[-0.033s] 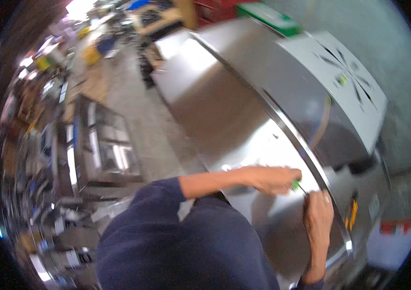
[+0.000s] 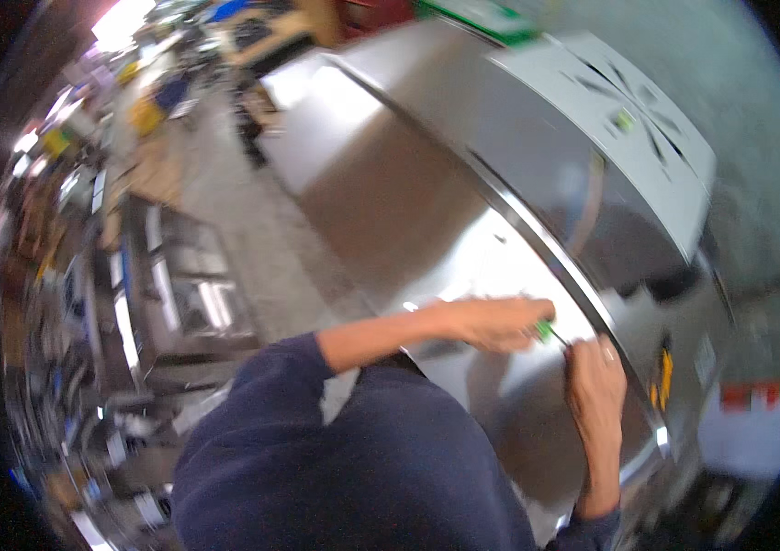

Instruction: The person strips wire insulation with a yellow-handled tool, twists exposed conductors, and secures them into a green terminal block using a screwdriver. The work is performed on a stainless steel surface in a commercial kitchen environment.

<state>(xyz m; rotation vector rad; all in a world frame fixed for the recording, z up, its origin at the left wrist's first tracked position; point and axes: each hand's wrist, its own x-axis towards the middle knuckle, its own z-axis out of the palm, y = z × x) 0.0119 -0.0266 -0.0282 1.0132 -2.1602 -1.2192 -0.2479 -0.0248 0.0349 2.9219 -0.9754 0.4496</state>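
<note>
The left forearm reaches in from the lower middle, nearly level, its hand right of centre, palm down with fingers curled round a small green-handled tool, mostly covered by the hand. A thin dark shaft slants from the green part down to the right hand, whose forearm rises steeply from the lower right. That hand's fingers are bent inward; blur hides whether they grip the shaft. Both are over a shiny steel worktop. A raised metal strip runs diagonally just beyond the right hand, separating it from a yellow-and-black hand tool. At upper right stands a white panel with petal-shaped slots; at left, a dark-framed unit.
</note>
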